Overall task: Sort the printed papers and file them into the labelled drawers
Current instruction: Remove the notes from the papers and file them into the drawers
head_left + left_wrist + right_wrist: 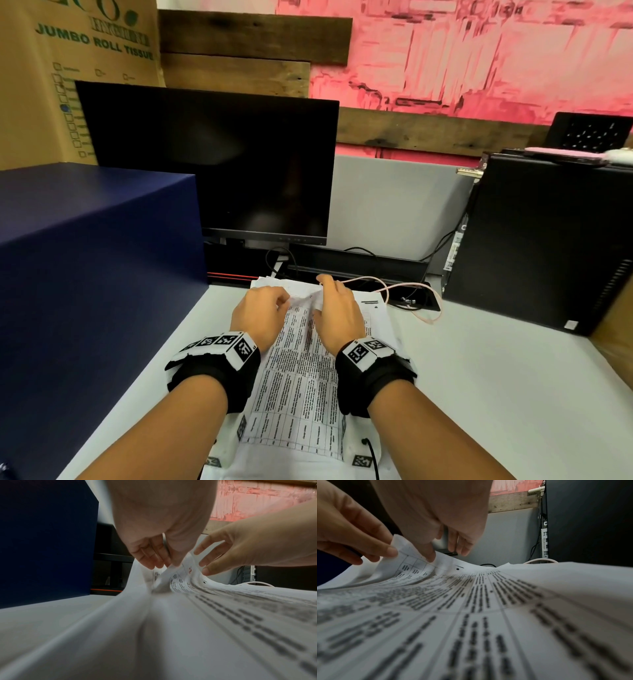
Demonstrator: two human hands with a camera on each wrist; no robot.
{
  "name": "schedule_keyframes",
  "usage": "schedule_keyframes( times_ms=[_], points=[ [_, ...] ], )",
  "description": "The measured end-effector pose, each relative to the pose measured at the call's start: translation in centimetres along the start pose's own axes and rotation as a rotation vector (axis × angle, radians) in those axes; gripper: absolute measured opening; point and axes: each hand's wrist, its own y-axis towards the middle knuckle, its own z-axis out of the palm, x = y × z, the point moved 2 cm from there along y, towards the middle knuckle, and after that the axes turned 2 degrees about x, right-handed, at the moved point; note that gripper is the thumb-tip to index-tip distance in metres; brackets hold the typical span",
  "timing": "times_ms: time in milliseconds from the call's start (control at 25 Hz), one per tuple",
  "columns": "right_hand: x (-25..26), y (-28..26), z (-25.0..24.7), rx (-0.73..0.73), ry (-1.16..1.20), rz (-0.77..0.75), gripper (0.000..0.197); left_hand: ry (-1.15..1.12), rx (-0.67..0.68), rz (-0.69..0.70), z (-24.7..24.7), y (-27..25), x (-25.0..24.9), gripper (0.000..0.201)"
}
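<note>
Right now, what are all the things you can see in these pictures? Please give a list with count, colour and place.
printed papers: several sheets, white with black tables, on the desk in front of the person; the far corner of the top sheet is lifted
desk: one, white, under the papers
monitor: one, black, screen dark, behind the papers
blue box: one, dark blue, left of the papers
computer tower: one, black, at the right
pink cable: one, pink, beyond the papers
cardboard box: one, brown, far left
left hand: fingers pinch the lifted corner
right hand: fingers touch the same corner
</note>
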Motion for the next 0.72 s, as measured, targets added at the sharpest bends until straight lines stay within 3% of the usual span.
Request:
schedule_keyframes(
  times_ms=[160,320,480,600,720],
  points=[
    [-0.3,0.0,0.2,0.061,-0.071,-0.001,0.026,-0.021,0.144,0.019,0.8,0.0,0.2,0.013],
    [-0.2,-0.2,0.1,0.075,-0.105,-0.01,0.035,-0.097,0.24,0.042,1.3,-0.1,0.3,0.015],
    [0.0,-0.4,-0.8,0.09,-0.161,0.033,0.031,-0.151,0.115,-0.101,0.7,0.1,0.8,0.011],
    [0.2,-0.7,-1.3,0.114,-0.201,0.027,0.03,0.075,-0.015,-0.179,0.2,0.0,1.2,0.036],
    [0.6,-0.8,-1.3,0.124,-0.188,0.03,0.027,0.086,-0.035,-0.201,0.1,0.3,1.7,0.048]
  ],
)
